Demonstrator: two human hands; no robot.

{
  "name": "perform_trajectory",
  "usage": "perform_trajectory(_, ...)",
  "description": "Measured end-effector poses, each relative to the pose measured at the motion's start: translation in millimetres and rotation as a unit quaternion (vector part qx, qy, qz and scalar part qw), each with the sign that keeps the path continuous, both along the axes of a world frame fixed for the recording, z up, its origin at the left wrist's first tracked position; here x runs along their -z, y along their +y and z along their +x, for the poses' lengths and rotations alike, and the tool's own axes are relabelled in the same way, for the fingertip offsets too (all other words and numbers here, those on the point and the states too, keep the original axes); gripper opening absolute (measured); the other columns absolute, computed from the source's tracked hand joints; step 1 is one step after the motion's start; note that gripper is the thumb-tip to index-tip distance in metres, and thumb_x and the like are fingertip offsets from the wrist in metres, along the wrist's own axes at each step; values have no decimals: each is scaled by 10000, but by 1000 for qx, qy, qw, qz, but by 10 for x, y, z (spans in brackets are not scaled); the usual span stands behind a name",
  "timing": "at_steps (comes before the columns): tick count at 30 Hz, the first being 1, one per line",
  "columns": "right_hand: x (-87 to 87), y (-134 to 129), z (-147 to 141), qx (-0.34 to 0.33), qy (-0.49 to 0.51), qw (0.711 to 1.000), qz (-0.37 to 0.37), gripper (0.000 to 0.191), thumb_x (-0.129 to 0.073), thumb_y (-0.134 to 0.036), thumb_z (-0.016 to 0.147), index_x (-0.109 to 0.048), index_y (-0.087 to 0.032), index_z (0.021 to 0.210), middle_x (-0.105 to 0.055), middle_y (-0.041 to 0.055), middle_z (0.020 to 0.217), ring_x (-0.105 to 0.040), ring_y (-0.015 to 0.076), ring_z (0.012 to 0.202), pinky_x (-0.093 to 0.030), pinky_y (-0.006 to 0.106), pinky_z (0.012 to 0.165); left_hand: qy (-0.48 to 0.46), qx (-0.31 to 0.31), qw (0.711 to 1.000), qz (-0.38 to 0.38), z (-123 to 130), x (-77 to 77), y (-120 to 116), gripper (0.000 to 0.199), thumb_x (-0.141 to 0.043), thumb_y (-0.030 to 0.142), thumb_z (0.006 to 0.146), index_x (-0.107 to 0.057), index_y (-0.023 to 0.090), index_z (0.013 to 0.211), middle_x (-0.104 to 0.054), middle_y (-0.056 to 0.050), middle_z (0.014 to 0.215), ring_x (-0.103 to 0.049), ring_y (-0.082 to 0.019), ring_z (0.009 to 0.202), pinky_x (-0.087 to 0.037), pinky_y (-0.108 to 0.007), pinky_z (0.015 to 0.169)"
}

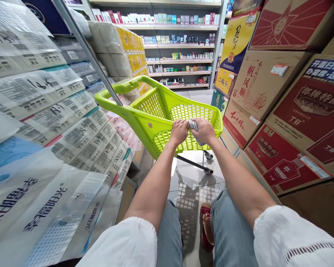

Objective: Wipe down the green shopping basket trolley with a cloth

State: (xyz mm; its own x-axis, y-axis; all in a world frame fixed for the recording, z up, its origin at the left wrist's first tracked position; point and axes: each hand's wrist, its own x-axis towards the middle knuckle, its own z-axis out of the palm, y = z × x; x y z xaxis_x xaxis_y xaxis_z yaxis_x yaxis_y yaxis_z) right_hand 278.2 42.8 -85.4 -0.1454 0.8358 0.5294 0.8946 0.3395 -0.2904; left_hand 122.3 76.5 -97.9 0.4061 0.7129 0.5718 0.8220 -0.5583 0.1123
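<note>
A bright green plastic shopping cart [144, 128] with perforated sides stands across the aisle in front of me. My left hand [179, 131] is closed over the top rim of its near side, fingers hooked over the edge. Right beside it, my right hand [204, 130] is wrapped round a grey-and-white striped cloth [194, 125] at the same rim. Part of the cloth hangs down below that hand against the perforated wall. The two hands almost touch. The inside fingertips of both are hidden.
Stacked plastic-wrapped paper packs [72, 122] crowd the left, with toilet roll packs [108, 44] beyond. Printed cartons [267, 81] are piled along the right. Shelves of small boxes [180, 46] close off the far end. The cart's wheels [208, 171] rest on the tiled floor [192, 187].
</note>
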Motion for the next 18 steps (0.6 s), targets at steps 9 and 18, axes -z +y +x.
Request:
perform_trajectory(9,79,-50,431,34,47,998,-26,433,-548,-316,780,-574,-198,1196,-623,108,1145,-555,276,1054,-447,425,941,-19,-4,1000,-16,-89,-60,61,336,-306,327,982,-593,234,834,-668,-71,962,-551,-224,987,-367,-401,981)
perform_trajectory(18,125,-44,47,43,35,998,-2,448,-543,-299,804,-548,-182,1236,-591,141,1192,-514,305,1087,-436,442,928,36,40,998,-25,257,30,17,209,-398,152,888,-604,188,885,-649,-91,922,-556,-227,933,-410,-383,955)
